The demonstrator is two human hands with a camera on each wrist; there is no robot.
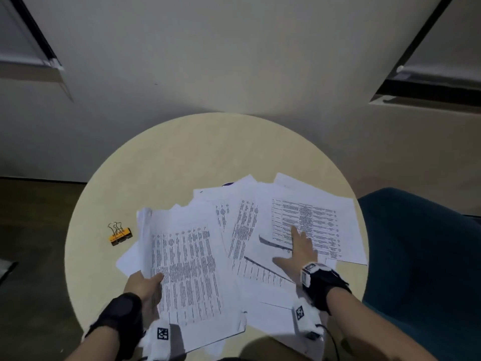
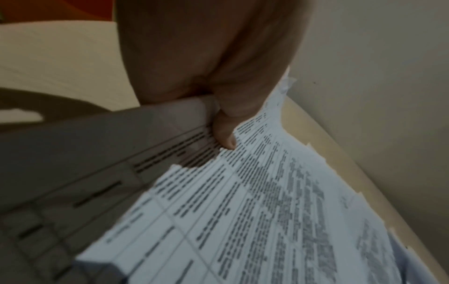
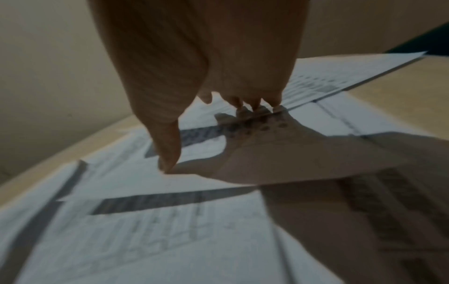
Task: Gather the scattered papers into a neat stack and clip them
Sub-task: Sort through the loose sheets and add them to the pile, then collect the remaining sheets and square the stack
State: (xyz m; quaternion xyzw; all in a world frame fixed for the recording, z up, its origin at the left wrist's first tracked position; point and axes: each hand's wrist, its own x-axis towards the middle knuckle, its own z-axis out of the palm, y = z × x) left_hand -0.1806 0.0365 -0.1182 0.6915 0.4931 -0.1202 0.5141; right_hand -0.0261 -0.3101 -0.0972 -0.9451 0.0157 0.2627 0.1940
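Printed papers lie fanned and overlapping across the near half of a round, cream worktop; the sheets cover one another so much that an exact count is not possible, though at least six separate edges show. Two groups stand out. The bundle on the left is gripped at its left edge by the left hand, thumb on top of the printed table and the remaining fingers hidden beneath, so the hand pinches several sheets at once; the left wrist view shows the thumb pressing down on the layered page edges. The loose sheets on the right lie flat under the right hand, whose fingers are straight and spread, thumb out to the left, tips touching the top page; the right wrist view shows those fingertips meeting the paper. One orange binder clip, its wire handles raised, sits alone on the worktop to the left of the papers, apart from them. A black band carrying a white marker block wraps each wrist, two in all. One dark teal chair stands at the right of the worktop.
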